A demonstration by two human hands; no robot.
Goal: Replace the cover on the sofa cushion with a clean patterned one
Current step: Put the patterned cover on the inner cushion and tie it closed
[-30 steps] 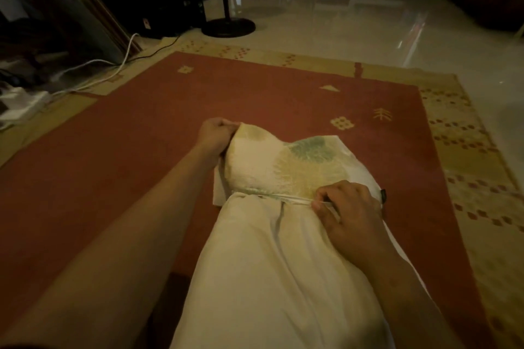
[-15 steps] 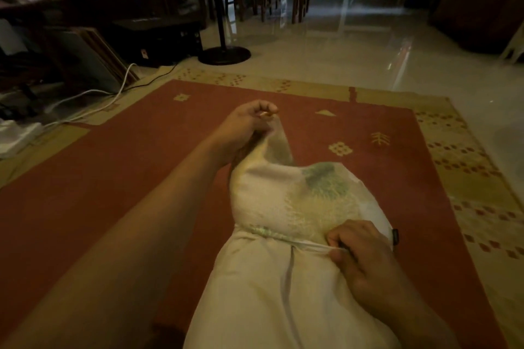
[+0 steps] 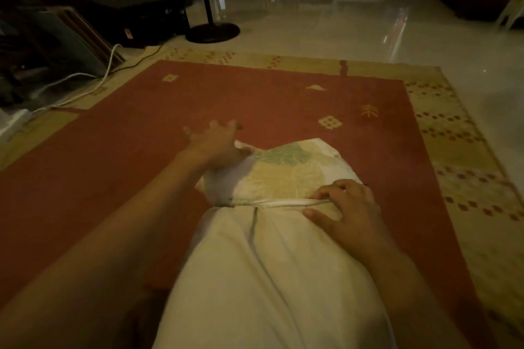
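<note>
A plain cream cushion (image 3: 272,278) lies lengthwise on the red rug, its far end inside a patterned cover (image 3: 289,170) with green and yellow leaf prints. The cover's bunched open edge crosses the cushion as a pale band. My right hand (image 3: 348,212) rests on that edge at the right side, fingers curled and pinching the hem. My left hand (image 3: 218,142) is blurred at the cover's far left corner, fingers spread and straight, its palm against the fabric and holding nothing.
The red rug (image 3: 113,178) with a beige patterned border covers the floor around the cushion. White cables (image 3: 85,88) and a power strip lie at the left. A fan's round black base (image 3: 212,31) stands beyond the rug on shiny tiles, with chair legs behind.
My left hand let go of the cover's corner that it had lifted, and now lies spread and flat at it. The cover dropped back onto the cushion. My right hand stayed at the hem.
</note>
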